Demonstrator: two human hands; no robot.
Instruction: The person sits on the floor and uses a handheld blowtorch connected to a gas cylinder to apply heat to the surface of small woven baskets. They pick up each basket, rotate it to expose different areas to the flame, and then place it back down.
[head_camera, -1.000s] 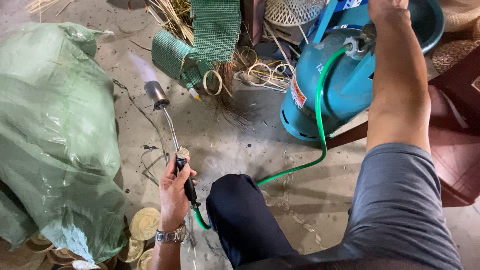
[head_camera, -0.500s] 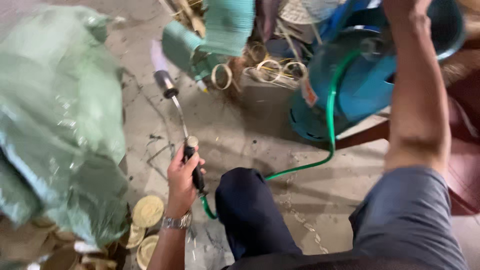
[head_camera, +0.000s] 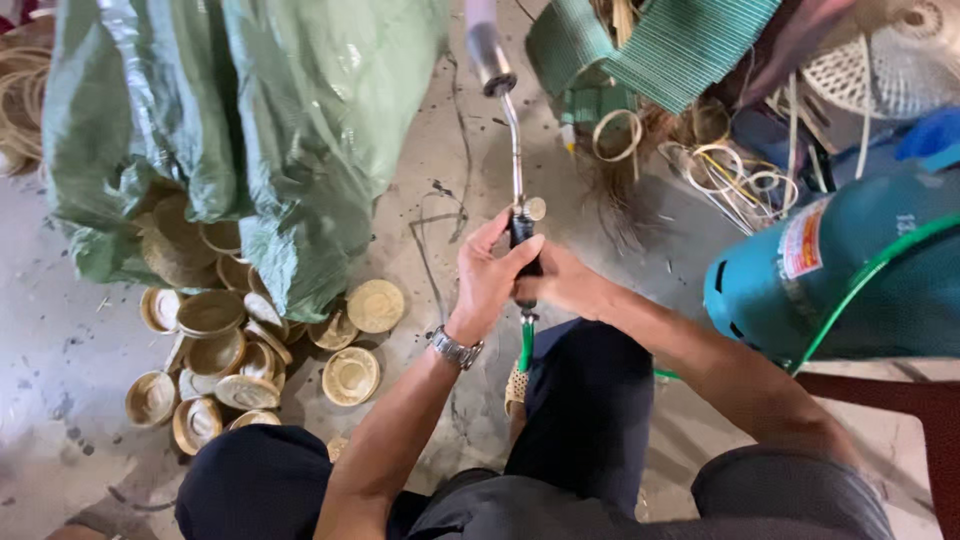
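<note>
Two hands meet on one tool: the left hand (head_camera: 487, 280) and the right hand (head_camera: 562, 283) are both wrapped around the black grip of a gas torch (head_camera: 513, 170), fingers curled shut on it from opposite sides. The grip sits between the palms, just above the person's dark-trousered knee (head_camera: 590, 400). From there the torch's long axis runs straight away from the body, up the frame: a thin, slightly bent metal tube ending in a wider steel nozzle at the top edge. Whether a flame burns at that nozzle I cannot tell, since it is cut off by the frame.

A glossy green hose (head_camera: 526, 345) drops from the bottom of the grip, passes behind the knee and reappears curving over a blue gas cylinder (head_camera: 830, 290), which lies to the right of the torch, smooth painted metal with a paper label. Left of the torch slumps a green woven plastic sack (head_camera: 250, 120), crinkled and shiny, spilling small round woven bowls (head_camera: 350, 375) onto the stained concrete floor (head_camera: 60, 350). Right of the nozzle lie green mesh and loose cane rings (head_camera: 615, 135). A metal wristwatch (head_camera: 456, 348) circles the left wrist.
</note>
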